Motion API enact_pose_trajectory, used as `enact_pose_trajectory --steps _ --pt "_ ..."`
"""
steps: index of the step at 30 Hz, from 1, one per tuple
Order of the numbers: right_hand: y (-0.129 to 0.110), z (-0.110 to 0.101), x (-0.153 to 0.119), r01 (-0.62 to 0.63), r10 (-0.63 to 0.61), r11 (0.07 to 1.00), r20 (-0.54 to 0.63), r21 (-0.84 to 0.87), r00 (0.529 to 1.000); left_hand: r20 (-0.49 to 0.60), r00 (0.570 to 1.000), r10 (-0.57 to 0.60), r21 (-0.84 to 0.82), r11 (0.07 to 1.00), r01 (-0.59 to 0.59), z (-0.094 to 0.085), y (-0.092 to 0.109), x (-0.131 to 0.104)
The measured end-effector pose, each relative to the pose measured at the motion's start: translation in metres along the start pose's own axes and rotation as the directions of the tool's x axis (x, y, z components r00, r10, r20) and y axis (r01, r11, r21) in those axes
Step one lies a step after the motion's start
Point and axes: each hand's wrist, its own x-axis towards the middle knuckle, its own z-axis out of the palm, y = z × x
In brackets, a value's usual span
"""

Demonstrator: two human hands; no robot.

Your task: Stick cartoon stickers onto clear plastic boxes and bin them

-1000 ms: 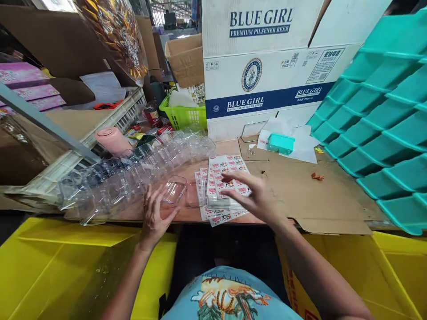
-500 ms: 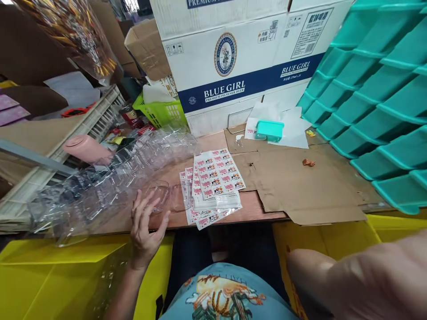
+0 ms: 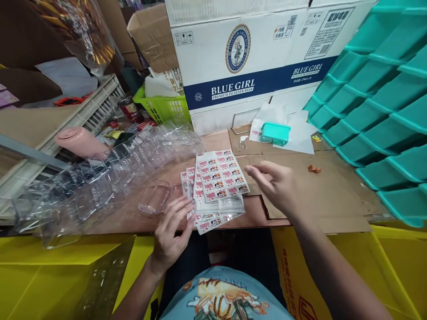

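My left hand (image 3: 174, 233) is open, fingers stretched forward at the lower left edge of a pile of sticker sheets (image 3: 222, 175) printed with cartoon cats and pink lettering. Its fingertips lie close to a clear plastic piece (image 3: 177, 191), partly hidden by the hand and the sheets. Another clear plastic box part (image 3: 154, 196) rests just left of them. A clear plastic bag (image 3: 220, 204) shows between the sheets. My right hand (image 3: 273, 184) is closed, thumb and forefinger together, just off the right edge of the top sheet; what it may hold is hidden.
Clear plastic containers (image 3: 110, 171) spread over the left side. Teal boxes (image 3: 393, 115) are stacked at the right; one small teal box (image 3: 275, 133) sits on white paper. White beer cartons (image 3: 233, 89) stand behind. A pink bottle (image 3: 80, 142) and green basket (image 3: 163, 109) are left. Cardboard (image 3: 333, 191) covers the right worktop.
My right hand has come from the lower right corner to the sheets' right side and closed. My left hand has moved right, from the clear plastic part to the sheets. The view has shifted slightly.
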Motion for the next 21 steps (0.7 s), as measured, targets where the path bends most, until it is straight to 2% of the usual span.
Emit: enact_pose_trajectory --steps 3,6,9,12,15,18,21 --pt "0.002 0.000 0.010 -0.086 0.085 0.992 -0.019 -0.090 0.996 0.112 0.992 0.064 0.040 0.997 -0.069 0.017 -0.008 0.005" --pt "0.000 0.000 0.016 -0.169 0.170 0.974 -0.004 -0.148 0.985 0.186 0.981 0.051 0.145 0.986 -0.079 0.024 -0.021 0.007" --pt "-0.002 0.001 0.019 -0.197 0.198 0.980 0.015 -0.035 0.980 0.213 0.976 0.042 0.158 0.984 -0.077 0.020 -0.028 0.010" --pt "0.000 0.002 0.021 -0.216 0.228 0.959 -0.049 0.185 0.972 0.180 0.983 0.042 0.099 0.993 -0.061 0.015 -0.023 0.015" --pt "0.002 0.000 0.020 -0.188 0.232 0.928 -0.107 0.320 0.967 0.126 0.992 0.016 -0.015 1.000 -0.014 0.017 -0.006 0.024" --pt "0.001 -0.010 0.015 -0.149 0.224 0.893 -0.133 0.424 0.966 0.108 0.991 -0.081 -0.156 0.983 0.097 0.026 0.009 0.035" --pt "0.000 -0.028 0.006 -0.109 0.198 0.828 -0.105 0.549 0.974 0.011 0.981 -0.196 -0.224 0.955 0.193 0.036 0.007 0.053"
